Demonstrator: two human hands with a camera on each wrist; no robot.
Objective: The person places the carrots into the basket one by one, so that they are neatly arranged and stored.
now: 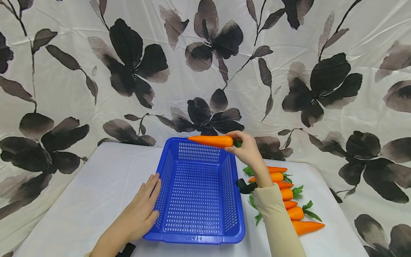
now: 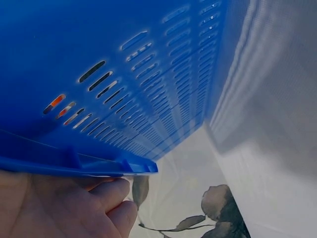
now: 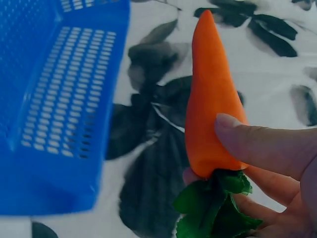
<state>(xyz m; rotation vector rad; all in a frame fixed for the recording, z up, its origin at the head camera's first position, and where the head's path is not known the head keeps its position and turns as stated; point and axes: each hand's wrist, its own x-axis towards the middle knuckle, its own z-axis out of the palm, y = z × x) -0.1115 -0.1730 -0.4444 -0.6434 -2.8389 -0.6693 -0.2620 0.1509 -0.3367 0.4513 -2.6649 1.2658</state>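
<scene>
My right hand (image 1: 245,148) pinches an orange carrot (image 1: 212,141) near its leafy end, over the far rim of a blue plastic basket (image 1: 196,238). In the right wrist view the thumb presses on the carrot (image 3: 213,99) and its green leaves (image 3: 213,208) hang below the fingers. The carrot's tip points left across the basket in the head view. My left hand (image 1: 142,207) rests with straight fingers along the basket's left rim. The left wrist view shows those fingers (image 2: 111,198) under the rim, outside the slotted wall (image 2: 148,84). No carrot lies inside the basket.
Several carrots (image 1: 308,227) with green tops lie in a column on the white table (image 1: 80,200), right of the basket and partly behind my right sleeve (image 1: 276,217). A floral cloth (image 1: 205,78) hangs behind the table's far edge.
</scene>
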